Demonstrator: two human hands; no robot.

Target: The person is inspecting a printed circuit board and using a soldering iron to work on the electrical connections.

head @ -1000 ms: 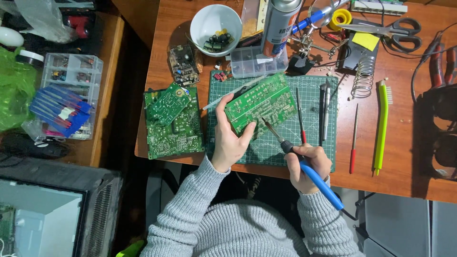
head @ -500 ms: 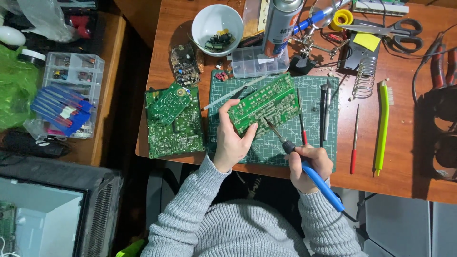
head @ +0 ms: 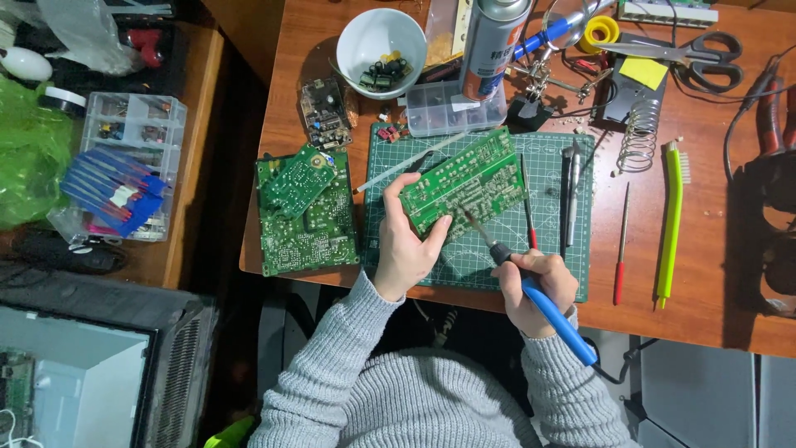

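Two hands busy: left hand grips the circuit board; right hand holds a soldering iron against it.

wooden desk | green cutting mat | white bowl | scissors | green brush

The lower left corner of the green rectangular circuit board is covered by the left hand, so the grip beneath it cannot be checked. Contact between the board and the tip of the blue-handled soldering iron is too fine to confirm. The right hand hides the middle of that handle. The silver spray can is cut off by the top edge, as is the clear plastic bag at upper left. Parts inside the white round bowl are too small to identify. The dark pliers run off the right edge.
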